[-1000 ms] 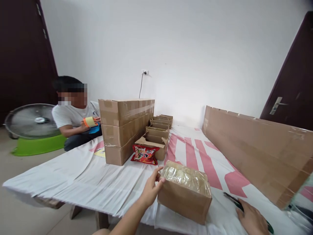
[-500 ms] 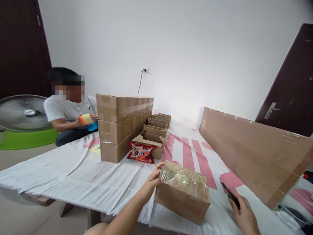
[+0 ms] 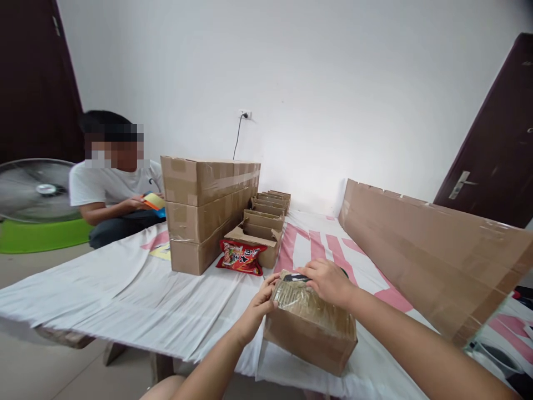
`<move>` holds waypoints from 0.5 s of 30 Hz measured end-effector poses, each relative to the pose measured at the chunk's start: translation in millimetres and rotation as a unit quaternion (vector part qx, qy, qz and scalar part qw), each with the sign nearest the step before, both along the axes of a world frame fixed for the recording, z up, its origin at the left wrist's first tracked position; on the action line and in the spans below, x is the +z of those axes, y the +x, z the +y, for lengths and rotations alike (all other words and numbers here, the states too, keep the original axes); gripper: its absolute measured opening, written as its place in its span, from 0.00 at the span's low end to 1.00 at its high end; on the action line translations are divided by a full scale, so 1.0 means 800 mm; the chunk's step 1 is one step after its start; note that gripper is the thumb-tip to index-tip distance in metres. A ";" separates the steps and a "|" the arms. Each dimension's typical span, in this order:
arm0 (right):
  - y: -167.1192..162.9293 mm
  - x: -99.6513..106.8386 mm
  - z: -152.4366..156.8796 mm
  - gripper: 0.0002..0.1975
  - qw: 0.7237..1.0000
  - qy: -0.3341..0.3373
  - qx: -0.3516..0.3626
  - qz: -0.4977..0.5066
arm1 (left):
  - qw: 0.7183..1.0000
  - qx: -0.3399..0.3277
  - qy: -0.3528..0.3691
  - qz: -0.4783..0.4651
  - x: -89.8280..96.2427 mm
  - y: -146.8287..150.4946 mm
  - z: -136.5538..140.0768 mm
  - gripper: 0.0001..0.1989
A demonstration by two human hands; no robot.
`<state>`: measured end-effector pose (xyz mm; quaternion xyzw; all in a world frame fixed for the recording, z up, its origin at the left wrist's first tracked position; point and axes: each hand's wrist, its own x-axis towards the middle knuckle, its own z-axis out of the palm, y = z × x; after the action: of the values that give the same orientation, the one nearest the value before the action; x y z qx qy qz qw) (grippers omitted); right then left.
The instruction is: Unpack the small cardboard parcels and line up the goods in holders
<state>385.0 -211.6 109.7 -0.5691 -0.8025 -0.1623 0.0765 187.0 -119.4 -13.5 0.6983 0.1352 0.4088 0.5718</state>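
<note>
Lower centre of the frame: the left hand (image 3: pixel 260 304) clasps the taped box's (image 3: pixel 310 333) left edge near the bench (image 3: pixel 125 300) edge; the right hand (image 3: pixel 328 282) grips a dark tool (image 3: pixel 296 276) on top.

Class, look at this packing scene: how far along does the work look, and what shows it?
Done: three sealed cartons stand stacked on the table. In hand: the left hand steadies the small taped box while the right hand holds a dark tool at its top far edge. Left: a row of open boxes behind a red snack packet remains unsealed.
</note>
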 end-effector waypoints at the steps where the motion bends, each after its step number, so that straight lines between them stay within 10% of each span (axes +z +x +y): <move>1: -0.006 0.002 0.007 0.20 1.000 -0.010 0.015 -0.013 | 1.000 -0.004 -0.001 -0.002 -0.001 0.000 0.001 0.16; 15: 0.040 0.036 -0.063 0.16 0.977 -0.085 0.031 -0.191 | 0.999 -0.040 0.002 -0.009 0.011 0.001 -0.016 0.17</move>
<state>416.9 -262.1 138.1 -0.5069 -0.8304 -0.1965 -0.1216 187.8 -132.0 -4.7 0.7006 0.1013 0.3923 0.5873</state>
